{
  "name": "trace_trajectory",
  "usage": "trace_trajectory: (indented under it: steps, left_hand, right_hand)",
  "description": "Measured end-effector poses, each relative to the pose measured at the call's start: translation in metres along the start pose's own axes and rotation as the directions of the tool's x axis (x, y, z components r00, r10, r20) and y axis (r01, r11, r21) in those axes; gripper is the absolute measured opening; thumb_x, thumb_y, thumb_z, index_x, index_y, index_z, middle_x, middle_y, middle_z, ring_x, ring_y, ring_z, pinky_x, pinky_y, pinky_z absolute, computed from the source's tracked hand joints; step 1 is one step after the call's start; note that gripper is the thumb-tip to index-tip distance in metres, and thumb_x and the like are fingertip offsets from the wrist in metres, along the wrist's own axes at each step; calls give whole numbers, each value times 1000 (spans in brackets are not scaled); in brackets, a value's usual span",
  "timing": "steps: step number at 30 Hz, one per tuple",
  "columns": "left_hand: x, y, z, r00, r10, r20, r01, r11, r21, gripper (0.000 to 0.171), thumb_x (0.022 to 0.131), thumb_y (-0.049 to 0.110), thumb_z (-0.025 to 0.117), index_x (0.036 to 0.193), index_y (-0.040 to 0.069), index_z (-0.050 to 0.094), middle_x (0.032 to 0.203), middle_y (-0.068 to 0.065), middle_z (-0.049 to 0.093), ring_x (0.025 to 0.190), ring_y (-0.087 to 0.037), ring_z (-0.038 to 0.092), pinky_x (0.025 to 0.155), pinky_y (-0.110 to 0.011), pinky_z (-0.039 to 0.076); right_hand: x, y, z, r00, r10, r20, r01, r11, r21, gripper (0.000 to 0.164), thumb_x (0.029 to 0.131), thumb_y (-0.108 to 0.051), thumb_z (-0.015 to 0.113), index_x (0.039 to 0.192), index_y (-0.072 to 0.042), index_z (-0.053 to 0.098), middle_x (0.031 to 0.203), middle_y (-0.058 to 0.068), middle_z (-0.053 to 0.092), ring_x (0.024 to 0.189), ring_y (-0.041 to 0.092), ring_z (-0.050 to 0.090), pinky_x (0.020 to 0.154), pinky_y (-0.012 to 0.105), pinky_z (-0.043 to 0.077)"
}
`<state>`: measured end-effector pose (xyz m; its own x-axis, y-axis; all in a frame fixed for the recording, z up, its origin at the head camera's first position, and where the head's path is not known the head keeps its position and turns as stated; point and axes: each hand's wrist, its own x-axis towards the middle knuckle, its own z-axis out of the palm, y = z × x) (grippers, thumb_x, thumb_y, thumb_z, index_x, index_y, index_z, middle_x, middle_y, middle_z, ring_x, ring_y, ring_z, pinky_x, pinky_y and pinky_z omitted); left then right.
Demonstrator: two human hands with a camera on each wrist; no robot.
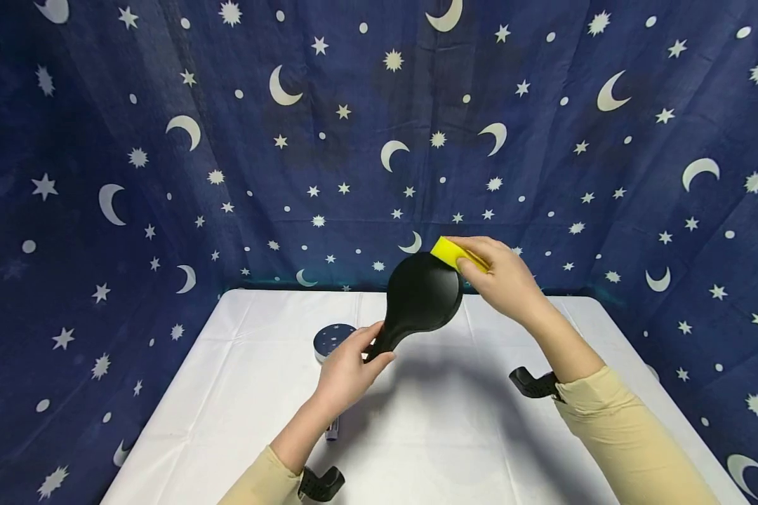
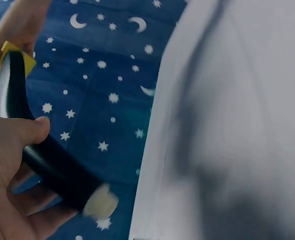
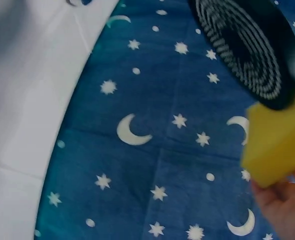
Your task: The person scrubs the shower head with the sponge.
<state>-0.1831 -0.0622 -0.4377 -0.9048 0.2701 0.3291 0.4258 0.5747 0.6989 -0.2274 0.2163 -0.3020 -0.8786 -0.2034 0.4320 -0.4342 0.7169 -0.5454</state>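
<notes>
A small black frying pan [image 1: 424, 291] is held up above the table, its dark inner face toward the head camera. My left hand [image 1: 349, 368] grips it by the handle, whose pale end [image 2: 101, 202] sticks out past the fingers in the left wrist view. Ring-shaped grooves cover the pan's underside [image 3: 240, 50], seen in the right wrist view. Between the thumb and fingers of my right hand [image 1: 502, 273] is a yellow sponge [image 1: 447, 252], which sits right at the pan's upper right rim. Much of the handle is hidden by the left hand.
A round, dark-topped container with a star pattern [image 1: 332, 338] stands on the white-covered table [image 1: 227, 393] behind the left hand. A small object [image 1: 333, 430] lies partly hidden by the left forearm. Blue cloth with moons and stars [image 1: 354, 161] hangs around the table.
</notes>
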Motion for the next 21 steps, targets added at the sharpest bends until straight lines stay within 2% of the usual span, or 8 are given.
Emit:
trace_trajectory:
  steps: [1,3,6,9,12,15,17,21]
  left_hand:
    - [0,-1,0,998,45,-40,-41,995,91,56,94,37,76,147,29,57,132,11,64,99,-12,68,69,-33,54]
    - [1,-2,-1,984,145,-103,-118,965,234,57,94,35,77,146,27,57,133,9,64,100,-14,70,67,-34,54]
    - [5,-3,-1,945,280,-170,-195,897,396,57,92,30,79,145,25,58,129,8,66,97,-18,71,61,-36,55]
    - [9,-3,-4,893,391,-222,-235,827,510,58,89,23,83,142,21,61,122,5,69,94,-20,72,56,-37,56]
    - [14,-2,-8,850,461,-254,-245,773,585,57,85,19,86,138,18,64,117,4,70,92,-22,72,53,-38,56]
    - [18,1,-13,825,504,-254,-253,733,631,57,84,17,86,136,17,66,116,2,70,92,-22,71,55,-39,57]
    - [21,3,-14,815,523,-248,-258,712,653,55,84,15,86,135,16,67,115,2,70,91,-23,71,56,-38,57]
    - [26,6,-14,791,562,-241,-260,665,700,47,85,14,84,130,15,70,110,1,71,86,-22,70,59,-34,57]
  right_hand:
    - [1,-1,-3,999,36,31,-36,999,1,40,103,-30,55,142,-28,63,135,-1,61,113,23,55,89,46,47]
    - [2,-2,-7,995,84,62,-83,996,-13,40,103,-32,53,142,-28,62,134,1,61,112,25,55,90,47,47]
    - [0,-7,-7,995,93,28,-91,994,-65,41,103,-32,52,141,-26,64,136,4,61,118,28,54,95,50,44]
    - [-2,-13,1,997,28,-70,-38,988,-149,40,100,-28,54,138,-23,67,135,7,62,117,32,53,94,51,42]
    - [0,-20,11,981,-97,-169,53,967,-249,39,96,-24,59,132,-20,71,131,11,64,110,36,54,89,51,43]
    - [4,-27,19,942,-249,-224,157,919,-363,37,91,-21,61,126,-16,74,128,15,65,107,40,55,84,54,45]
    - [6,-31,26,909,-349,-228,224,871,-438,37,89,-20,61,123,-15,76,127,17,66,105,43,56,82,56,45]
    - [10,-41,44,852,-505,-138,348,743,-572,33,85,-17,62,115,-12,77,123,18,67,102,40,56,83,56,46]
